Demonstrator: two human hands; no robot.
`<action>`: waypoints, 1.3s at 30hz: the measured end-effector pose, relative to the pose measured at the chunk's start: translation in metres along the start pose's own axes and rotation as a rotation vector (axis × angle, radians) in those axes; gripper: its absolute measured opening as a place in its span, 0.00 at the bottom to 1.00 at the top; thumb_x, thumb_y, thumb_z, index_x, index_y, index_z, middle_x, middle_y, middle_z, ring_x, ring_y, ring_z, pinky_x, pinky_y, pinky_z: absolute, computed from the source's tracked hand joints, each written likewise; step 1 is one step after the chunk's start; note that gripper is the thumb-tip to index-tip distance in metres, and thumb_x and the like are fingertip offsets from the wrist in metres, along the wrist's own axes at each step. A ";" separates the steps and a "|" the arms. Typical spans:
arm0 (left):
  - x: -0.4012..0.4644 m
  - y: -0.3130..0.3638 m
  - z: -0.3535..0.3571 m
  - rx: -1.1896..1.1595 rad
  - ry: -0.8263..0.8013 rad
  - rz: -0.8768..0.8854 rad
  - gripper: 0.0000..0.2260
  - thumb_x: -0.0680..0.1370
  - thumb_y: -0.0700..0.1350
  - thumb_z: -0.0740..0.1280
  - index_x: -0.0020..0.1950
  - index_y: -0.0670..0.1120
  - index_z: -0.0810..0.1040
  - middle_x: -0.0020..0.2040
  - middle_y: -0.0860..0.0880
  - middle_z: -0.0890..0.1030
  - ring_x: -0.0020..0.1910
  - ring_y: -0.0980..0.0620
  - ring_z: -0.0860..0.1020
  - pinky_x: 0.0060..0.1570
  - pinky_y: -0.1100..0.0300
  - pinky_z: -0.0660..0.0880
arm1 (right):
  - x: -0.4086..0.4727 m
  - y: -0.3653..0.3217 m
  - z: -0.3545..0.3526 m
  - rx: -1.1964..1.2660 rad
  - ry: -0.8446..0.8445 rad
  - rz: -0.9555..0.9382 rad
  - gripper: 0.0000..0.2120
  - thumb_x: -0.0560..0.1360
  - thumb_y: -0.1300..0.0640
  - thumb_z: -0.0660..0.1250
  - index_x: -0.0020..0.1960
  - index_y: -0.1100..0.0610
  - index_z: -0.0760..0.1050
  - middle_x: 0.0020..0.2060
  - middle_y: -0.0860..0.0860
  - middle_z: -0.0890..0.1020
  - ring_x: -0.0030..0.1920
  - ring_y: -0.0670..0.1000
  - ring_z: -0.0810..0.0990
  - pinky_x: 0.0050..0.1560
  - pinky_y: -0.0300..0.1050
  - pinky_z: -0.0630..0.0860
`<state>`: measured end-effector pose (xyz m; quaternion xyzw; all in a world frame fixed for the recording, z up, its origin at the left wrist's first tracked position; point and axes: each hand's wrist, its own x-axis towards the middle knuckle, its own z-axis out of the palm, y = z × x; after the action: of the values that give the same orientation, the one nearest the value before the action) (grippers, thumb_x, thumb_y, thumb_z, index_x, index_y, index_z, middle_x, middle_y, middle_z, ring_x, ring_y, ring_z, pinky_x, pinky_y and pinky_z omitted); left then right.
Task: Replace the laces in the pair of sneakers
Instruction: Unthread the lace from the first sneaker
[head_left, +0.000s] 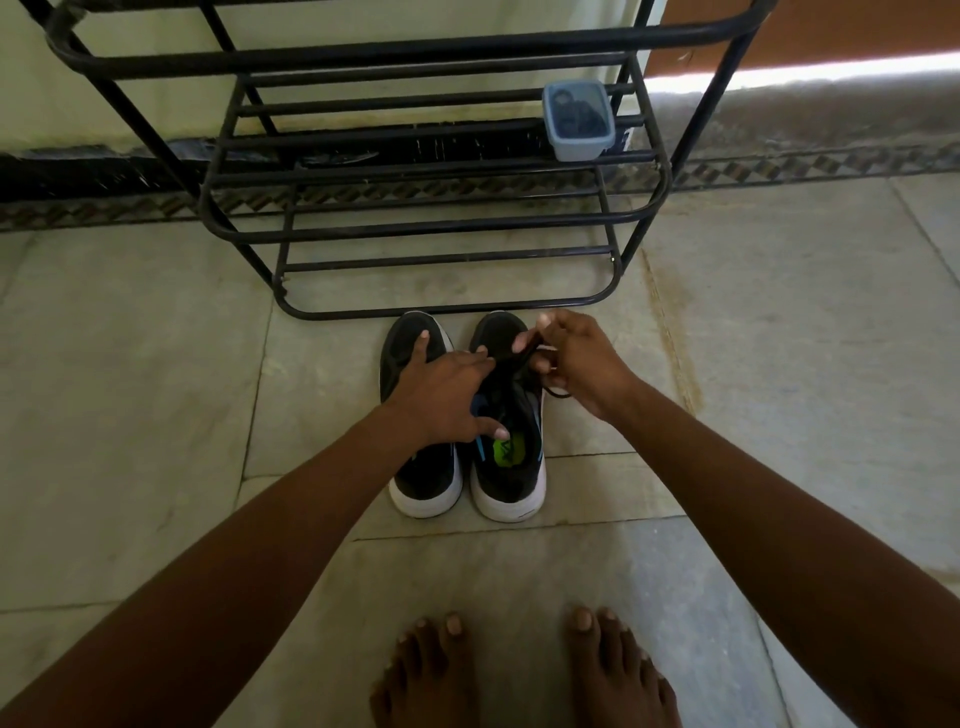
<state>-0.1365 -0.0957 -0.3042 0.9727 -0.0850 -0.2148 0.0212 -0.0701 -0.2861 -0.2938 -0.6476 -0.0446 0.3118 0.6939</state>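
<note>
Two black sneakers with white soles stand side by side on the floor, toes toward a rack. My left hand (447, 389) lies spread across both, fingers straight on the left sneaker (421, 478) and thumb at the opening of the right sneaker (511, 467). Over the right sneaker's toe end, my right hand (576, 364) pinches a black lace (524, 358) and lifts it off the shoe. A loop of that lace hangs below the right hand.
A black metal shoe rack (441, 228) stands just beyond the sneakers, with a small lidded plastic box (577, 120) on its right side. My bare feet (524, 670) are on the stone floor (156, 415) in front of the sneakers.
</note>
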 end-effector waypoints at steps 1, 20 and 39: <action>0.001 0.000 0.000 0.003 -0.006 -0.004 0.47 0.71 0.73 0.66 0.82 0.51 0.57 0.83 0.48 0.58 0.81 0.50 0.59 0.77 0.31 0.39 | 0.000 -0.002 -0.002 0.034 0.018 0.007 0.10 0.86 0.55 0.56 0.53 0.60 0.70 0.38 0.53 0.80 0.30 0.48 0.68 0.28 0.39 0.63; 0.002 -0.002 0.002 0.018 0.018 0.012 0.47 0.71 0.75 0.65 0.82 0.50 0.58 0.82 0.48 0.59 0.80 0.49 0.60 0.76 0.31 0.40 | 0.004 0.012 0.001 -0.449 0.091 -0.278 0.06 0.80 0.63 0.62 0.46 0.62 0.75 0.49 0.56 0.80 0.53 0.53 0.78 0.55 0.41 0.74; -0.001 -0.001 0.000 0.006 -0.003 0.004 0.47 0.72 0.74 0.65 0.82 0.50 0.57 0.83 0.49 0.57 0.81 0.49 0.57 0.76 0.31 0.37 | 0.017 -0.007 -0.016 -1.148 -0.069 -0.595 0.05 0.72 0.57 0.75 0.40 0.57 0.81 0.50 0.50 0.69 0.51 0.51 0.70 0.47 0.41 0.68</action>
<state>-0.1370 -0.0948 -0.3038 0.9723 -0.0875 -0.2160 0.0187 -0.0458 -0.2915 -0.2957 -0.8650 -0.4043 0.0535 0.2924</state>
